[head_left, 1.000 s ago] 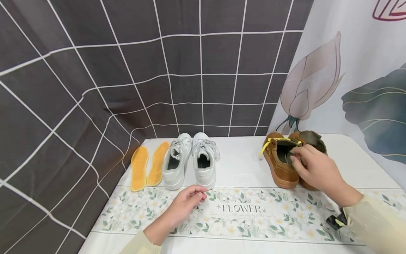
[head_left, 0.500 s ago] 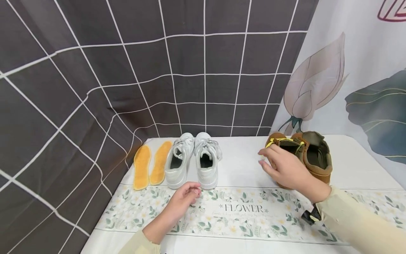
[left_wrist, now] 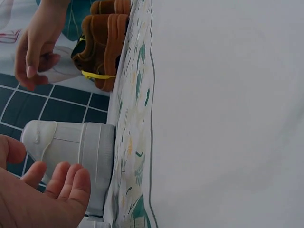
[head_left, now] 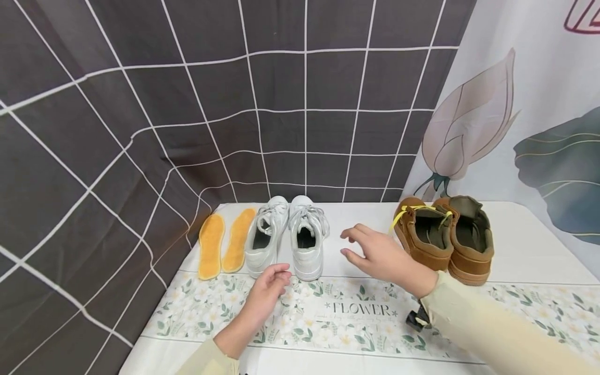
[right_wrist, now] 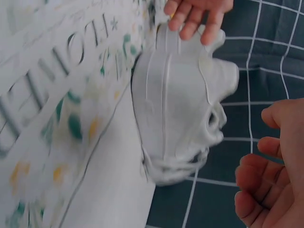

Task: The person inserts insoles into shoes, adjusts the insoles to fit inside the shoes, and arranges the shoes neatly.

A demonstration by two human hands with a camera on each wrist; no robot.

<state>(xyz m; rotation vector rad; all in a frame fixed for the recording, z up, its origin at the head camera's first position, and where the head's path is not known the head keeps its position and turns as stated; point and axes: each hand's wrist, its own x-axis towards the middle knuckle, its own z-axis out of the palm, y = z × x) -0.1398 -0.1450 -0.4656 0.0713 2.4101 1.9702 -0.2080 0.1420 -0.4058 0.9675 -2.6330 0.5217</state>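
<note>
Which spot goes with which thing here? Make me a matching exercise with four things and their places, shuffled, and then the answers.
Things:
1. insoles
2. white shoes
3. brown shoes
4. right hand

Places in the head view:
A. fingers in the gap between the two shoe pairs, holding nothing
B. farthest right
C. farthest left, lying flat
D. directly right of the insoles

Pairs: 1-C, 2-D, 3-B, 4-A

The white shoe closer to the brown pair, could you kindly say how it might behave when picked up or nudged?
The white shoe would probably resist tipping if nudged, since it stands upright on its sole. Its heel looks fairly stiff, keeping its shape unsupported. The hanging laces may flop about during a lift.
</note>
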